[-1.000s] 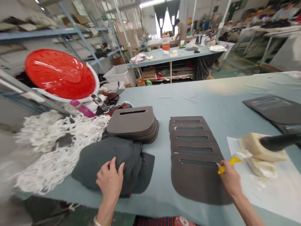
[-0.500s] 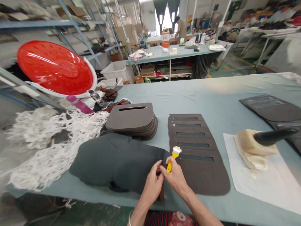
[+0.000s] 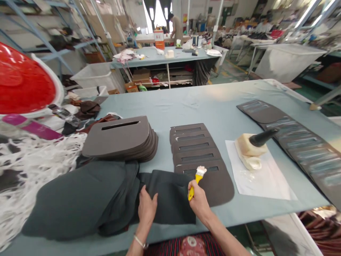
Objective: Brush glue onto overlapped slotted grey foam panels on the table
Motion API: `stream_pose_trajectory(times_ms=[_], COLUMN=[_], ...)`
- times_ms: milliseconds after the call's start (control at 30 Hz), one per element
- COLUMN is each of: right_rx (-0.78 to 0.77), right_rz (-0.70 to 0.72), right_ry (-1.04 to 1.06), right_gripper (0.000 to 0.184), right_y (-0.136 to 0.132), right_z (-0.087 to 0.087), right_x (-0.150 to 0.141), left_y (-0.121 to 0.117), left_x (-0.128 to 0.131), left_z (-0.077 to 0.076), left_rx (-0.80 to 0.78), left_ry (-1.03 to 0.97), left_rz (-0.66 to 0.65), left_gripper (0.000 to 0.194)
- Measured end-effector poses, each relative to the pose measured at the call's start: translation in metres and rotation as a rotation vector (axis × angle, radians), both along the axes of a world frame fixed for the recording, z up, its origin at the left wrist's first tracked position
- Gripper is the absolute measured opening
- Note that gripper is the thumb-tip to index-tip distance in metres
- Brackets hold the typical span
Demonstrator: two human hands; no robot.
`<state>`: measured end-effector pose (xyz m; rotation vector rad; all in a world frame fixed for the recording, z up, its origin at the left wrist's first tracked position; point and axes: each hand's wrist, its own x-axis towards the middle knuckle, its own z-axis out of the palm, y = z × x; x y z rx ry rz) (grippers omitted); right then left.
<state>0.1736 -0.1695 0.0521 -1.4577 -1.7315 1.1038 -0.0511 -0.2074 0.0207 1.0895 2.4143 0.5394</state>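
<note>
My right hand point(image 3: 199, 200) grips a small paintbrush point(image 3: 196, 183) with a yellow handle, its bristles coated white and pointing up. It is beside the right edge of a dark green-grey fabric piece point(image 3: 169, 199). My left hand point(image 3: 147, 205) rests on that fabric with thumb and fingers apart, next to a bulky folded heap of the same cloth point(image 3: 77, 199). Beyond the brush, overlapping dark panels point(image 3: 221, 188) with slots are fanned out on the table. Behind the fabric stands a stack of similar slotted panels point(image 3: 119, 137).
A cream glue container point(image 3: 246, 145) with a black nozzle lies on a white sheet point(image 3: 269, 181) at right. More panels with glossy slots point(image 3: 301, 142) run along the table's point(image 3: 197, 106) right side. White netting-like strips point(image 3: 53, 156) pile at left. A person point(image 3: 176, 27) stands in the background.
My left hand has moved left, away from my right hand. The dark fabric between them now lies spread out flatter. My right hand still holds the brush. The view has turned right.
</note>
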Motion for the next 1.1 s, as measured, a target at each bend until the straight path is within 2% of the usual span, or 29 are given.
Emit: stream_pose_trajectory(times_ms=[67, 167, 233, 300, 400, 500, 633, 767, 867, 967, 1033, 1100], right_rx=[0.027, 0.081, 0.111, 0.121, 0.124, 0.154, 0.201, 0.24, 0.28, 0.304, 0.305, 0.312], right_rz=[-0.042, -0.139, -0.221, -0.289, -0.324, -0.319, -0.31, -0.294, -0.278, -0.284, -0.32, -0.388], right_ry=[-0.045, -0.182, -0.323, -0.467, -0.619, -0.716, -0.812, -0.863, -0.886, -0.901, -0.893, -0.85], right_gripper=[0.033, 0.034, 0.034, 0.034, 0.033, 0.034, 0.036, 0.034, 0.031, 0.025, 0.02, 0.023], right_y=[0.001, 0.006, 0.01, 0.015, 0.021, 0.026, 0.031, 0.035, 0.036, 0.036, 0.035, 0.036], right_z=[-0.004, -0.013, -0.021, -0.028, -0.038, -0.044, -0.051, -0.059, -0.062, -0.052, -0.035, -0.014], right_x=[0.013, 0.049, 0.08, 0.111, 0.145, 0.163, 0.172, 0.176, 0.175, 0.172, 0.173, 0.181], left_y=[0.002, 0.001, -0.004, -0.01, -0.017, -0.019, -0.017, -0.019, -0.021, -0.02, -0.016, -0.011], left_x=[-0.007, -0.002, 0.014, 0.037, 0.073, 0.094, 0.099, 0.1, 0.103, 0.106, 0.104, 0.097], left_z=[0.0, -0.004, -0.011, -0.018, -0.023, -0.022, -0.016, -0.014, -0.012, -0.005, -0.002, -0.003], left_rx=[-0.073, -0.11, -0.077, -0.013, 0.088, 0.167, 0.185, 0.132, 0.047, -0.001, 0.04, 0.098], left_ry=[-0.203, -0.479, -0.662, -0.714, -0.526, -0.379, -0.276, -0.225, -0.112, 0.094, 0.219, 0.265], left_rz=[0.037, -0.021, -0.058, -0.077, -0.16, -0.29, -0.436, -0.534, -0.572, -0.638, -0.664, -0.633], left_gripper=[0.06, 0.044, 0.044, 0.054, 0.073, 0.078, 0.067, 0.045, 0.038, 0.037, 0.038, 0.044])
